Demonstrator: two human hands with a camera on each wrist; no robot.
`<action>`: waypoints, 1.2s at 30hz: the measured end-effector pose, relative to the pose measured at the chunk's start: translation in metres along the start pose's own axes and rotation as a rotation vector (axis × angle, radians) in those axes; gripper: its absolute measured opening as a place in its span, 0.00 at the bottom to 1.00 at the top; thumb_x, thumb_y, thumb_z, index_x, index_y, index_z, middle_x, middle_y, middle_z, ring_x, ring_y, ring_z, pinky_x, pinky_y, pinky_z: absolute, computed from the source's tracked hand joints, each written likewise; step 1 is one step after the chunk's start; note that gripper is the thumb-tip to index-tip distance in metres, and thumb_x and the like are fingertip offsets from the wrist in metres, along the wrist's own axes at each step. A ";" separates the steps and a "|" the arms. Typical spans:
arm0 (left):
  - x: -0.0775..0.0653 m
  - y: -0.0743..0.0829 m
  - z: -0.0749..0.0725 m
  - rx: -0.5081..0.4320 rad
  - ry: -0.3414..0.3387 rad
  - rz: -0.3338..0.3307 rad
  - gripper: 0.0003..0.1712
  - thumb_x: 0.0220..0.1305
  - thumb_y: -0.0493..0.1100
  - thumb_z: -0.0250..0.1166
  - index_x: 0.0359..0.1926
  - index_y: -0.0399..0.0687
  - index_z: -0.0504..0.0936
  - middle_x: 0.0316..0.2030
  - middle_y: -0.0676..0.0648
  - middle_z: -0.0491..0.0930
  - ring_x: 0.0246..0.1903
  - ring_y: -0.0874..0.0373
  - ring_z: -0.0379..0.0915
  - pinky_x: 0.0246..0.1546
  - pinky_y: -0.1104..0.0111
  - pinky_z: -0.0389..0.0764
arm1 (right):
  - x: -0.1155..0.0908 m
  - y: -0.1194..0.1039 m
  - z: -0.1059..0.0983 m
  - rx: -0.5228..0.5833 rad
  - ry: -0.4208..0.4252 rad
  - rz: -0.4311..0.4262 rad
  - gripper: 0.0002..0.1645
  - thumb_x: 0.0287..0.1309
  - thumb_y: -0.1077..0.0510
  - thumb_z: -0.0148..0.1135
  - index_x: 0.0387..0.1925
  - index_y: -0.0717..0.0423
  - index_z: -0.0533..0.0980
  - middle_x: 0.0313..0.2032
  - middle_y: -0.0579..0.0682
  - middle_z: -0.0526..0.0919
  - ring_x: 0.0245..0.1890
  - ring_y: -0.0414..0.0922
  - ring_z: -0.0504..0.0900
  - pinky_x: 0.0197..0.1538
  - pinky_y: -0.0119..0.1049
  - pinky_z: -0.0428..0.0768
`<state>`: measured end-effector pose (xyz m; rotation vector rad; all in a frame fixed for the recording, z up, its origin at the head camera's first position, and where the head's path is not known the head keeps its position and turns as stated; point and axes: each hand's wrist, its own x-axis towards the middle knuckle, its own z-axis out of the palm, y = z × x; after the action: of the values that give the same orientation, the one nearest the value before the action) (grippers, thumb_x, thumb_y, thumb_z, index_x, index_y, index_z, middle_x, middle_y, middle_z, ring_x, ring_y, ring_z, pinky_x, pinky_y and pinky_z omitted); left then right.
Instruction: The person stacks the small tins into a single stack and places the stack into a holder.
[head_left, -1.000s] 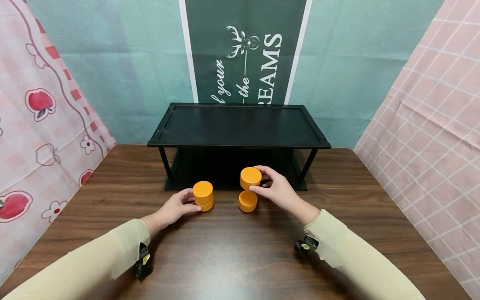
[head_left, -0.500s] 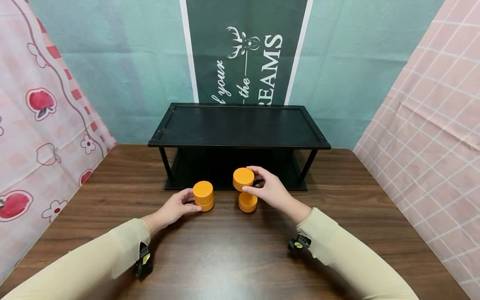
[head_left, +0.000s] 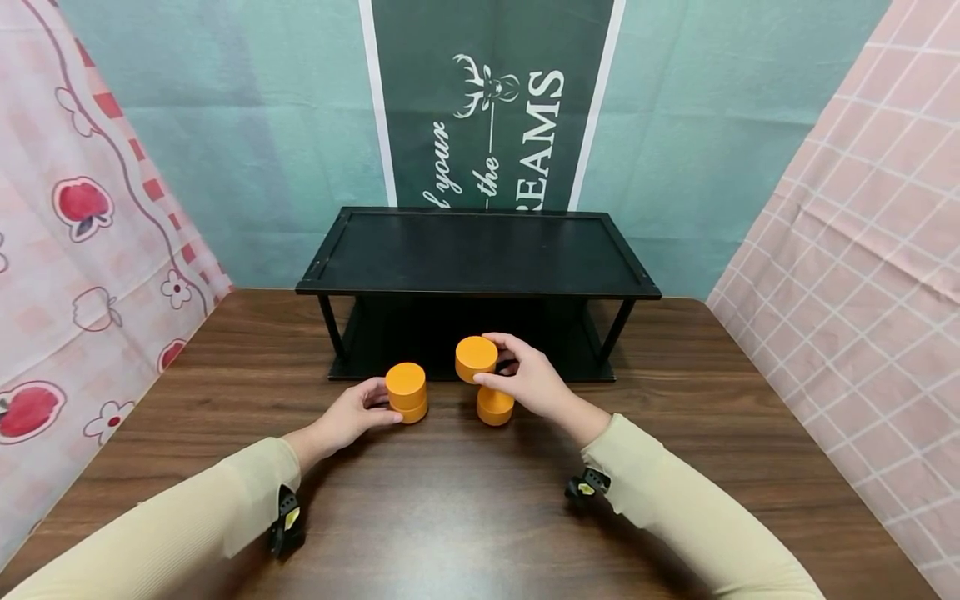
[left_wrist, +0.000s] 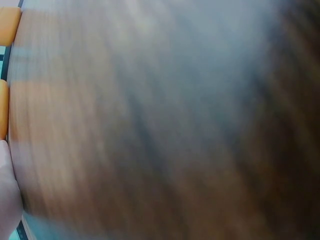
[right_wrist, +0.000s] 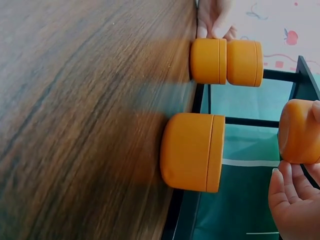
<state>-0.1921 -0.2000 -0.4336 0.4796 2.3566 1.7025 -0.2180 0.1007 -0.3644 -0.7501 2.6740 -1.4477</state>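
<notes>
Several round orange lidded jars are in the head view. Two make a stack on the left: an upper jar (head_left: 406, 380) sits on a lower jar (head_left: 413, 414). My left hand (head_left: 347, 421) holds the lower one, thumb at the front and fingers behind. To the right, another jar (head_left: 495, 410) stands upright on the table, partly covered by what my right hand (head_left: 534, 382) carries. That hand pinches a raised jar (head_left: 476, 357) between thumb and fingers. In the right wrist view, a gap shows between the raised jar (right_wrist: 299, 132) and the standing jar (right_wrist: 190, 152).
Behind the jars stands a low black two-tier rack (head_left: 480, 250) with thin posts. The wooden table (head_left: 450, 517) runs forward from it. A green printed cloth (head_left: 262, 150) hangs at the back, with pink cloths (head_left: 862, 275) along both sides.
My right hand has moved left with the raised jar, from above the standing jar toward the stack. The left hand and the stack have stayed in place.
</notes>
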 end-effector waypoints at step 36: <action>-0.001 0.003 0.000 -0.007 -0.001 -0.013 0.29 0.58 0.39 0.66 0.58 0.33 0.68 0.53 0.38 0.73 0.55 0.45 0.67 0.58 0.52 0.65 | 0.025 -0.014 0.043 0.048 -0.052 -0.020 0.34 0.49 0.51 0.71 0.59 0.51 0.69 0.51 0.46 0.75 0.45 0.44 0.75 0.48 0.43 0.77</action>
<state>-0.1905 -0.1994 -0.4304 0.4627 2.3464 1.7039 -0.2244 0.0503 -0.3728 -0.8025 2.5909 -1.4702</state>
